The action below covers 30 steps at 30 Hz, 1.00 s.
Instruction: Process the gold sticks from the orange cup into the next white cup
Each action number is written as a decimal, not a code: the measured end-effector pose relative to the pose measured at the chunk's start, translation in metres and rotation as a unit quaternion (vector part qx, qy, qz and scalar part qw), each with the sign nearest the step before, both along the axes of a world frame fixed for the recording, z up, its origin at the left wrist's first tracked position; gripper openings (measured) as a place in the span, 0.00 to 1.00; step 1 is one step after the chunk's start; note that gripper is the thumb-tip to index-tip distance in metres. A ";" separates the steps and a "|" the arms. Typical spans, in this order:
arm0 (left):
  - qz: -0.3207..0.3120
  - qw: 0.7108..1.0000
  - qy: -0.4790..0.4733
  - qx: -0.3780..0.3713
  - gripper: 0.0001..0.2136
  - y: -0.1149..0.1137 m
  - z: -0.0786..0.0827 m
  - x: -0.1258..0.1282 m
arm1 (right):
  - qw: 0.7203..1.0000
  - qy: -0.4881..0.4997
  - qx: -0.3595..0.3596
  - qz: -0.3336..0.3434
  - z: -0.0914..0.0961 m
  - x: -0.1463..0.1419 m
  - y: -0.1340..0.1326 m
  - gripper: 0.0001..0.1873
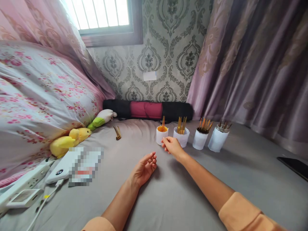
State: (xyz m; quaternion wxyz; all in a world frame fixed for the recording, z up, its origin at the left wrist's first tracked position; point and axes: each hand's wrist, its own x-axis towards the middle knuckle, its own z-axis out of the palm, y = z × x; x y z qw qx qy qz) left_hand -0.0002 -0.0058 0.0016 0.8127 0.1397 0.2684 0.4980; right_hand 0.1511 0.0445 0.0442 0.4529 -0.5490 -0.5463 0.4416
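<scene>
head view: the short white cylindrical cup with an orange inside (159, 136) stands upright at about eleven o'clock from the right hand (172, 146), the nearer one — its fingertips overlap the cup's lower edge, contact unclear. thin orange sticks (163, 121) rise nearly vertical from the cup. the right fingers pinch narrow; i cannot tell if they hold anything. the left hand (145, 168) is half-open, loosely curled — cup at one o'clock.

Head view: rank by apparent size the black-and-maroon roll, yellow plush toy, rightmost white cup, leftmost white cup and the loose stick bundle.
1. Black-and-maroon roll
2. Yellow plush toy
3. Rightmost white cup
4. Leftmost white cup
5. Loose stick bundle

True sizes are unsure, as distances from the camera differ.
</scene>
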 end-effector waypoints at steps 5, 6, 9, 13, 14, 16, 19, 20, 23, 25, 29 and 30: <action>-0.002 1.000 -0.006 0.007 0.06 0.001 -0.002 0.000 | 0.999 0.034 -0.032 -0.010 -0.017 -0.011 -0.008 0.12; -0.001 1.000 -0.006 0.007 0.06 0.001 -0.003 0.000 | 0.999 0.034 -0.031 -0.017 -0.021 -0.012 -0.009 0.12; 0.002 1.000 -0.002 0.007 0.06 -0.001 -0.002 -0.001 | 0.999 0.020 -0.016 -0.041 -0.033 -0.015 -0.011 0.14; 0.004 1.000 -0.002 0.009 0.06 -0.001 0.000 0.000 | 0.999 0.000 0.009 -0.052 -0.047 -0.014 -0.011 0.18; 0.004 1.000 -0.002 0.009 0.06 -0.001 0.000 0.000 | 0.999 -0.004 0.018 -0.050 -0.050 -0.014 -0.011 0.18; 0.003 1.000 -0.001 0.009 0.06 0.000 0.001 0.001 | 0.998 -0.014 0.042 -0.045 -0.055 -0.013 -0.011 0.20; -0.002 1.000 0.003 0.011 0.05 0.000 0.002 0.001 | 0.997 -0.030 0.069 -0.035 -0.059 -0.012 -0.011 0.21; 0.001 1.000 0.007 0.011 0.05 0.000 0.002 0.001 | 0.996 -0.036 0.074 -0.031 -0.060 -0.012 -0.011 0.21; 0.002 1.000 0.013 0.010 0.06 0.000 0.004 0.000 | 0.994 -0.056 0.089 -0.023 -0.062 -0.011 -0.010 0.22; 0.002 1.000 0.018 0.009 0.06 0.000 0.004 0.000 | 0.992 -0.071 0.098 -0.022 -0.063 -0.011 -0.009 0.22; -0.004 1.000 0.028 0.005 0.05 0.001 0.004 0.000 | 0.990 -0.085 0.109 -0.021 -0.062 -0.011 -0.010 0.23; -0.005 0.999 0.031 0.004 0.05 0.001 0.004 0.000 | 0.990 -0.085 0.109 -0.022 -0.062 -0.012 -0.010 0.23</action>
